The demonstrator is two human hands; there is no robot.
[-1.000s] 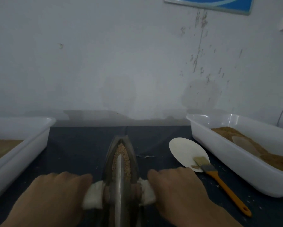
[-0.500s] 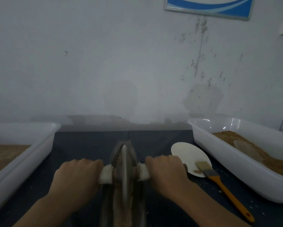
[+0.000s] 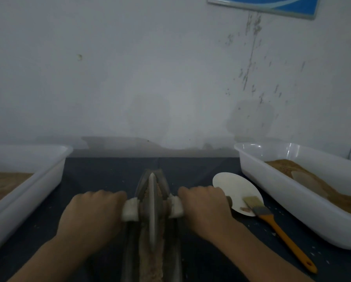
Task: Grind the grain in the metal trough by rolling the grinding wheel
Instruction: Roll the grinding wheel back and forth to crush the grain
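Two hands, left hand (image 3: 93,212) and right hand (image 3: 205,208), curled round the grinding wheel (image 3: 152,210) handles; dark table (image 3: 101,176), scuffed white wall (image 3: 150,78) (no readable writing).

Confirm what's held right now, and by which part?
Grinding wheel, by its axle handles: left hand grips the left cloth-wrapped end, right hand the right end.
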